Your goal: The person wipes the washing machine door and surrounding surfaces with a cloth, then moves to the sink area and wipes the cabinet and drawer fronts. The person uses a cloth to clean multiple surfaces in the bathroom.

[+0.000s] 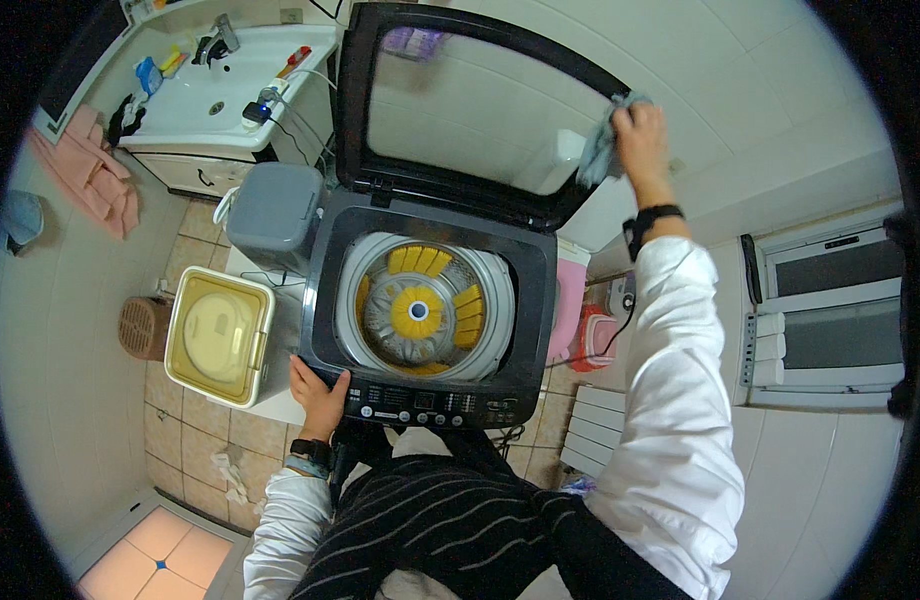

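Note:
A top-loading washing machine stands before me with its glass-panelled lid raised. Inside, the metal drum shows yellow panels and a yellow centre disc. My right hand presses a grey-blue cloth against the right edge of the lid frame. At the machine's front left corner, my left hand rests on the rim, fingers and thumb apart, beside the control panel with its row of round buttons.
Left of the machine stand a grey lidded bin and a yellow-lidded container. A white washbasin at upper left holds a power strip with cords on its edge. Pink and red plastic items stand at the right.

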